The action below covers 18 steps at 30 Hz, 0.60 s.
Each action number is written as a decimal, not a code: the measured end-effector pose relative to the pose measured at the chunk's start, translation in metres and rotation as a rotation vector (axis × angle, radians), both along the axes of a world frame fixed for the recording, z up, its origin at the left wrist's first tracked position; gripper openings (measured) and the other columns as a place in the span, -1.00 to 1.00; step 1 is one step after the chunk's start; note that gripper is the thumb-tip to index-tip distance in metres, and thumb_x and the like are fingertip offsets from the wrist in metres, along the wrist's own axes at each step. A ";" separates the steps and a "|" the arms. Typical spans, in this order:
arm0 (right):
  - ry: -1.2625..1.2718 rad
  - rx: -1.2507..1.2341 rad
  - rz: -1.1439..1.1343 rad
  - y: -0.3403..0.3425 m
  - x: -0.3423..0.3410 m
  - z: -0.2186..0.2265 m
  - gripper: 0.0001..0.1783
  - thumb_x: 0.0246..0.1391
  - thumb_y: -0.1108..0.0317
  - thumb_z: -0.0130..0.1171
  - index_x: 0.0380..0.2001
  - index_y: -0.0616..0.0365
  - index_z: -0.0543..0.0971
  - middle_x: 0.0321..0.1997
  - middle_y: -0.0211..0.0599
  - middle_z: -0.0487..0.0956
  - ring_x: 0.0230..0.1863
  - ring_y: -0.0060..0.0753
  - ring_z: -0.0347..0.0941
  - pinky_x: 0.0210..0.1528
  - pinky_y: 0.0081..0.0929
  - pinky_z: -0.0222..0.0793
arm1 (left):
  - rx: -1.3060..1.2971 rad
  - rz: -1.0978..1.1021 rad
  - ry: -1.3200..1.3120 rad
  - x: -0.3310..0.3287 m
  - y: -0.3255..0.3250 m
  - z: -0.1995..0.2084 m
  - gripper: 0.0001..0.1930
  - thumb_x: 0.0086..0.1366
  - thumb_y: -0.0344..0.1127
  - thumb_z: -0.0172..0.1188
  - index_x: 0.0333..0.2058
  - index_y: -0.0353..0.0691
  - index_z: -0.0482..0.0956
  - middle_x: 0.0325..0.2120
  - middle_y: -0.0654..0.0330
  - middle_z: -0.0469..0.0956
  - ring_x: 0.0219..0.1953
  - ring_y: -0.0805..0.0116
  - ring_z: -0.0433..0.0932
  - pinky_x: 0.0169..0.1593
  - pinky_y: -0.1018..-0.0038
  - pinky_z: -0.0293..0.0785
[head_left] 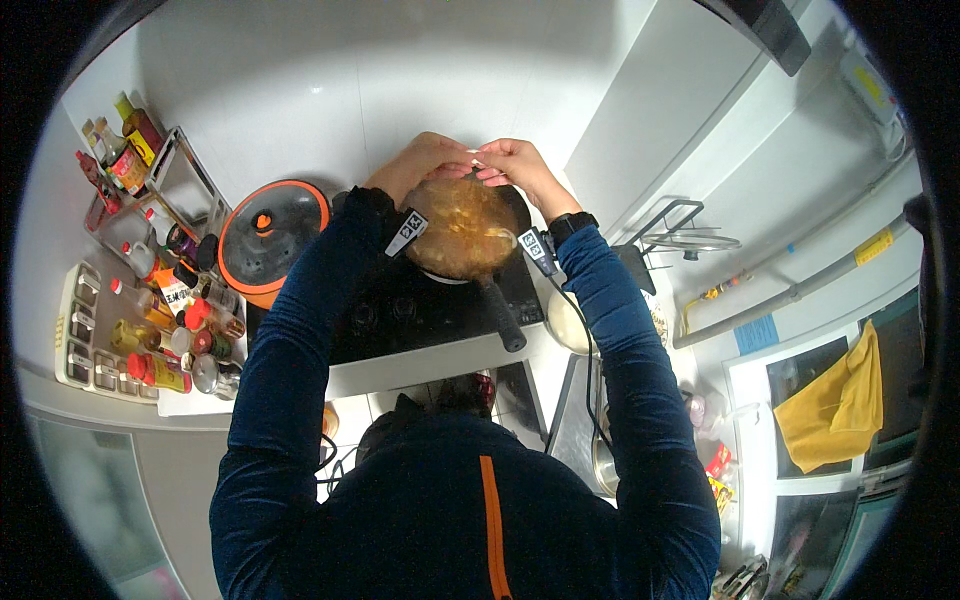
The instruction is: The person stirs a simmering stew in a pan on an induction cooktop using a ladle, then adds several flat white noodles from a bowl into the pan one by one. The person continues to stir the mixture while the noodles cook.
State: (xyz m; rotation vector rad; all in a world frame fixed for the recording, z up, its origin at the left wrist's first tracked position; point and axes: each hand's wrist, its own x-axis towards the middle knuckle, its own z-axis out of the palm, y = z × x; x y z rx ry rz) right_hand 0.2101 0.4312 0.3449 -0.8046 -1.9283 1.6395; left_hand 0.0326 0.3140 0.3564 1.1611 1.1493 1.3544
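A frying pan (pixel 455 235) stands on the black stove (pixel 385 335), its dark handle (pixel 503 318) pointing toward me. Brownish food or liquid fills it, blurred so that I cannot name it. Over the pan's far rim my left hand (pixel 430 163) and my right hand (pixel 518 172) meet, fingertips pinched together. Something small and pale (pixel 476 156) shows between the fingers, mostly hidden by them; its kind cannot be made out. Both hands are closed, with the palms facing each other.
Left of the pan is a pot with an orange-rimmed glass lid (pixel 265 235). Sauce bottles and jars (pixel 205 320) crowd the left counter. A pale bowl (pixel 568 322) sits by my right forearm, and a rack with a lid (pixel 690 242) is beyond it. A cable runs along my right arm.
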 end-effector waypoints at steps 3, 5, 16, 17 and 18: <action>-0.017 0.011 -0.010 0.001 0.000 0.001 -0.77 0.19 0.35 0.22 -0.17 0.28 0.54 -0.26 -0.26 0.62 -0.31 -0.45 0.61 -0.27 -0.58 0.59 | -0.028 -0.064 0.019 -0.004 0.009 -0.001 -0.69 0.17 -0.26 0.36 -0.22 -0.39 0.61 -0.36 0.16 0.63 -0.32 0.53 0.61 -0.20 0.67 0.57; -0.017 0.008 -0.013 0.001 -0.001 0.002 -0.78 0.19 0.36 0.22 -0.17 0.28 0.55 -0.26 -0.26 0.62 -0.32 -0.45 0.60 -0.28 -0.57 0.59 | -0.035 -0.067 0.042 -0.008 0.014 -0.007 -0.69 0.17 -0.25 0.36 -0.22 -0.39 0.61 -0.35 0.16 0.63 -0.32 0.53 0.61 -0.19 0.67 0.57; 0.023 0.015 0.026 -0.005 0.000 0.011 -0.76 0.16 0.40 0.23 -0.14 0.31 0.57 -0.26 -0.24 0.64 -0.29 -0.46 0.60 -0.20 -0.58 0.59 | -0.147 0.017 0.167 -0.012 0.040 -0.013 -0.57 0.14 -0.29 0.39 -0.13 -0.55 0.55 -0.35 0.03 0.63 -0.37 0.40 0.65 -0.25 0.59 0.64; 0.032 0.014 0.031 -0.005 0.000 0.011 -0.76 0.16 0.42 0.23 -0.14 0.32 0.57 -0.26 -0.24 0.64 -0.29 -0.46 0.60 -0.21 -0.58 0.58 | -0.143 0.023 0.185 -0.013 0.040 -0.012 -0.56 0.14 -0.29 0.39 -0.13 -0.55 0.55 -0.35 0.02 0.63 -0.38 0.38 0.65 -0.26 0.58 0.65; 0.038 0.018 0.031 -0.004 0.000 0.011 -0.77 0.15 0.43 0.23 -0.15 0.32 0.57 -0.27 -0.24 0.64 -0.29 -0.46 0.60 -0.21 -0.59 0.58 | -0.133 0.008 0.190 -0.013 0.040 -0.012 -0.57 0.12 -0.23 0.41 -0.18 -0.50 0.57 -0.36 0.05 0.63 -0.37 0.39 0.64 -0.24 0.58 0.62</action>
